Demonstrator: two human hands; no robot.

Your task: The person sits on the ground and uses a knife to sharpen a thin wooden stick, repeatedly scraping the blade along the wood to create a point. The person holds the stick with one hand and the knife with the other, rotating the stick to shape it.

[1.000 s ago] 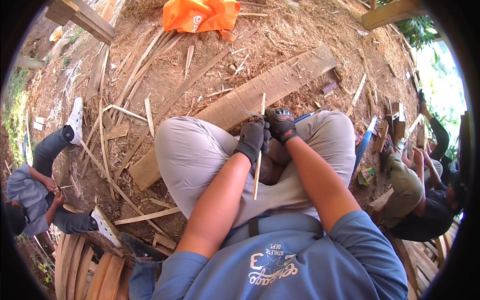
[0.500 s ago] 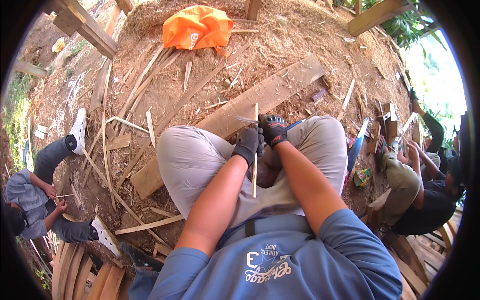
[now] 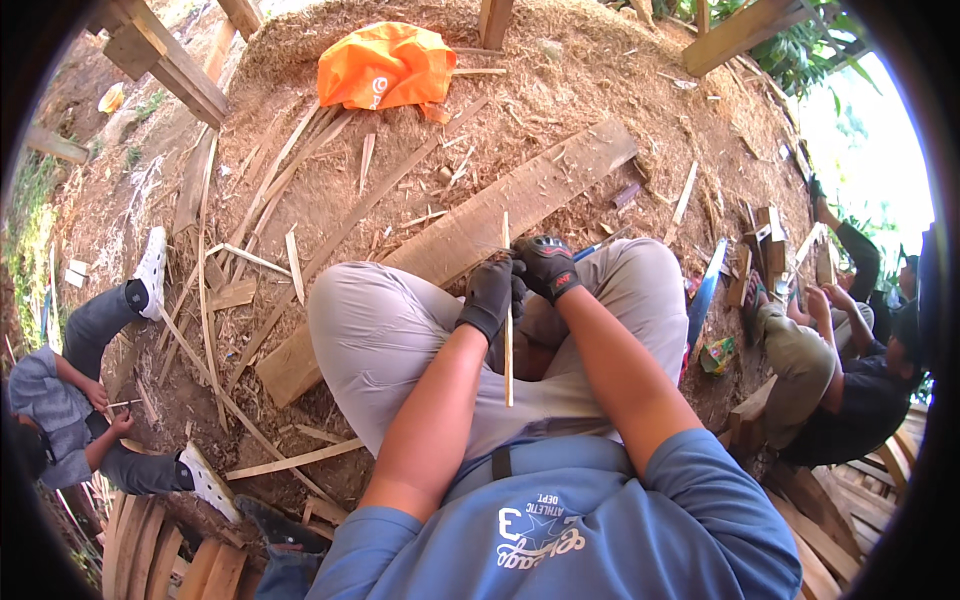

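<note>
My gloved left hand point(image 3: 488, 297) is closed around a thin, pale wooden strip point(image 3: 508, 350), which points away from me above my lap. Close beside it, my gloved right hand point(image 3: 547, 267) is also closed. It holds a knife whose narrow blade showed across the strip half a second ago; now the blade is mostly lost against the gloves and the wood behind. Both gloves are dark, with bare forearms behind them. The strip's far end rises past my knuckles, and its near end hangs over my crossed legs.
A wide plank point(image 3: 520, 205) lies diagonally beyond my knees. An orange bag point(image 3: 388, 68), loose wooden strips point(image 3: 290, 460) and shavings cover the ground. A blue blade-like object point(image 3: 707, 285) is right of my knee. One person point(image 3: 65, 400) sits left, others point(image 3: 840, 370) right.
The knife blade, plain across the strip before, is now barely visible. My hands stay together on the strip, and the whole view has shifted slightly.
</note>
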